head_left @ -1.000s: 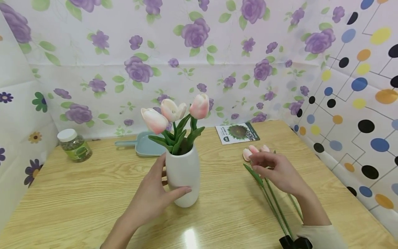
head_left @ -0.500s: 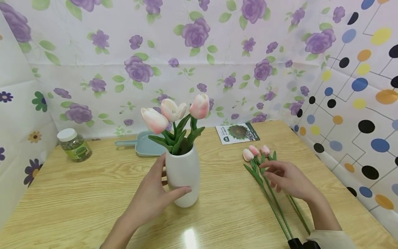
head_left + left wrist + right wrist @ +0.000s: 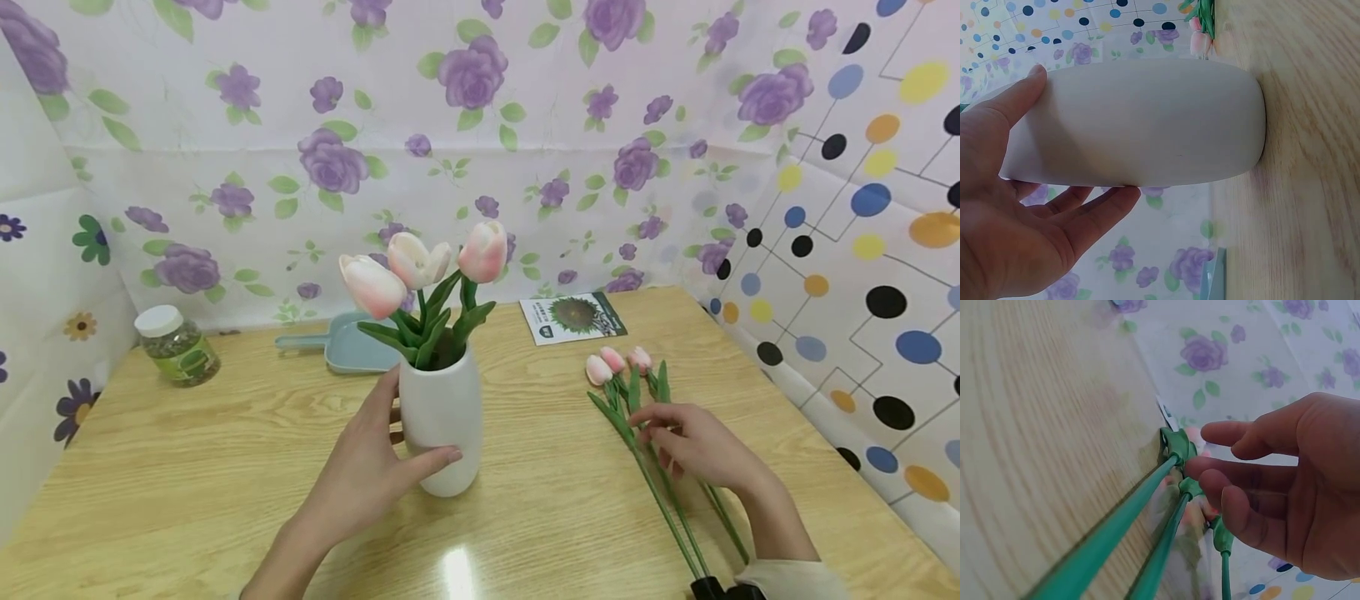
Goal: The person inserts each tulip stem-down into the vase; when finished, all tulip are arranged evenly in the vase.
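Observation:
A white vase [image 3: 442, 425] stands upright on the table, holding three pale pink tulips [image 3: 483, 252] with green leaves. My left hand [image 3: 367, 467] grips its left side, the thumb across the front and the fingers round the back; the left wrist view shows the same hold on the vase [image 3: 1147, 125]. To the right lie three loose tulips [image 3: 598, 370], blooms pointing away from me. Just over their stems hovers my right hand [image 3: 697, 446], its fingers loosely bent. In the right wrist view nothing is between those fingers [image 3: 1254, 472], which are close to the leaves.
A blue dustpan [image 3: 360, 343] lies behind the vase. Back left stands a jar [image 3: 180, 348] with a white lid. A seed packet with a plant picture [image 3: 573, 318] lies at the back right, by the flowered wall covering [image 3: 540, 150]. The wooden table [image 3: 187, 467] extends all round.
My right hand has drawn back from the loose tulips' blooms toward me and a little right, over the leaves and stems. The left hand and vase have stayed in place.

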`<state>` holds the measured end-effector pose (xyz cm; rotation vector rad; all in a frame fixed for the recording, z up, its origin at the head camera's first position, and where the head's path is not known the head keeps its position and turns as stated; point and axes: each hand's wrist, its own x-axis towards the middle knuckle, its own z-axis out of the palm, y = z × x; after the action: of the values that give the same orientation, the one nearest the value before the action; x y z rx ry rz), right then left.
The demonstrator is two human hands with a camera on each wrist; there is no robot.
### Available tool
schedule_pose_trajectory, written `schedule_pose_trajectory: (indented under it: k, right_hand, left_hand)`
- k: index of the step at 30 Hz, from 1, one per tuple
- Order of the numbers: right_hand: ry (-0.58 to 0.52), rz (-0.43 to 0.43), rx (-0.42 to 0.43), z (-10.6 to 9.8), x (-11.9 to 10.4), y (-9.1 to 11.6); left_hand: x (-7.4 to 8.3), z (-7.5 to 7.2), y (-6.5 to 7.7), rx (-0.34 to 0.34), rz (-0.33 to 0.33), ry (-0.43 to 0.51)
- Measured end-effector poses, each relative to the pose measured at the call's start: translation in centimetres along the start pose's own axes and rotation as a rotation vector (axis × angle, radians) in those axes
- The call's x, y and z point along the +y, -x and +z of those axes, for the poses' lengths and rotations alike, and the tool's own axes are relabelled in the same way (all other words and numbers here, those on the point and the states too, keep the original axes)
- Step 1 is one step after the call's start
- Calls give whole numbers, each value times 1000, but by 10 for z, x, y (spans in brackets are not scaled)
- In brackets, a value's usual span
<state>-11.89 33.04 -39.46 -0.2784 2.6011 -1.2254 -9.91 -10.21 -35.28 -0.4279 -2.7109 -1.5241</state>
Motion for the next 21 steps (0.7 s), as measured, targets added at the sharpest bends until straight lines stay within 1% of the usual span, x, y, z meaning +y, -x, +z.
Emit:
schedule_pose_trajectory:
  k: [7, 12, 21]
  right_hand:
    - [-14, 71, -38, 2, -1, 2]
    - [-7, 113, -60, 5, -3, 2]
    - [2, 117, -98, 8, -5, 1]
  left_hand:
    - [1, -1, -1, -5, 11, 1]
    - [1, -1, -1, -10, 4, 10]
    - [0, -1, -1, -15, -19, 7]
